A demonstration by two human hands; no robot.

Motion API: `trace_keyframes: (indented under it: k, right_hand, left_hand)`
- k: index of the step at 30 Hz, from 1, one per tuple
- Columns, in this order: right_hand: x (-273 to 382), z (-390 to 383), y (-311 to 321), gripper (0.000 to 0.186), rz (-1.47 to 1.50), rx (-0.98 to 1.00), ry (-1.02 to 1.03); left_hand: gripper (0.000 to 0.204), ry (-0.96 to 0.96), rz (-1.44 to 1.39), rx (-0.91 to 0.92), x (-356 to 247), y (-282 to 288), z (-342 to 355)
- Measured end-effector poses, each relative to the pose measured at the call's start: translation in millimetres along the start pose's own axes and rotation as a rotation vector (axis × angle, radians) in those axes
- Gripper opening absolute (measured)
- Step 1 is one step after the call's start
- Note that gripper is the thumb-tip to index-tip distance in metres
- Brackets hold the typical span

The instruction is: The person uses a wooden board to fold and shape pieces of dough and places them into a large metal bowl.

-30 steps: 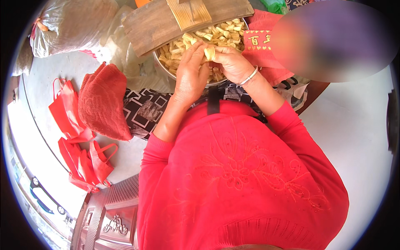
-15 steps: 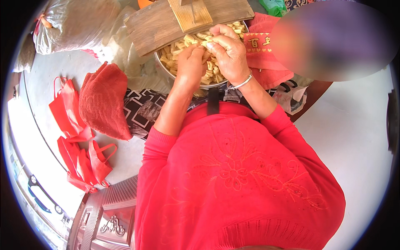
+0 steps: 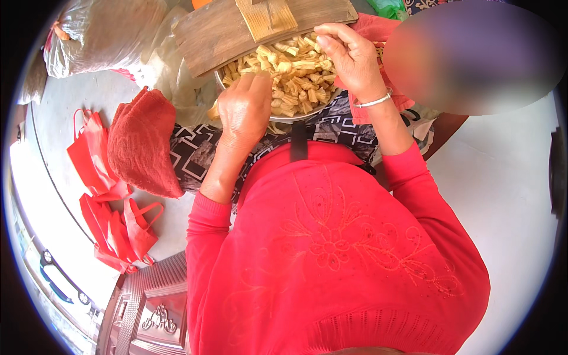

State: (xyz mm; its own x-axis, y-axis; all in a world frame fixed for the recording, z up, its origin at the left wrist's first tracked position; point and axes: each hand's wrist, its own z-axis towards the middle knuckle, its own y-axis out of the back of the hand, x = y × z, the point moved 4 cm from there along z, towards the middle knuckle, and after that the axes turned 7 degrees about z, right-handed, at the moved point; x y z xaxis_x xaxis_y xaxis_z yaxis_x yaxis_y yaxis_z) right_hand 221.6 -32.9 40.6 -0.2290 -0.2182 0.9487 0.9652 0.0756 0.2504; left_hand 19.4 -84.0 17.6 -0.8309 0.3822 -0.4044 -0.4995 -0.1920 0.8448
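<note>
Shiny metal bowl (image 3: 284,116) holds dry, matt yellowish strips (image 3: 296,74); over it a rough, weathered wooden board (image 3: 231,32). Beside it, coarse red cloth (image 3: 142,145) and a crinkled translucent plastic sack (image 3: 100,29).

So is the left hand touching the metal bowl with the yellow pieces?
Touching. In the head view the left hand lies over the near rim of the metal bowl, its fingers curled onto the yellow pieces inside.

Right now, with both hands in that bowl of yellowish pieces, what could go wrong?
1. The metal bowl seems to rest on the lap, so it might tip.
2. The pieces are heaped to the rim; the left hand at the edge could push some over.
3. The wooden board lying across the bowl may slide as the right hand digs beside it.
</note>
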Motion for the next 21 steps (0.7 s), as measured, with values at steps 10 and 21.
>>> trace_keyframes:
  k: [10,21]
  right_hand:
    - [-0.7,-28.2,-35.3,0.025,-0.029,0.105,-0.176]
    - [-2.8,-32.3,-45.1,0.023,-0.408,0.066,0.152]
  left_hand:
    - [0.018,-0.126,0.051,-0.154,-21.3,0.2,7.7]
    - [0.015,0.288,-0.401,0.132,-31.9,-16.8,2.2]
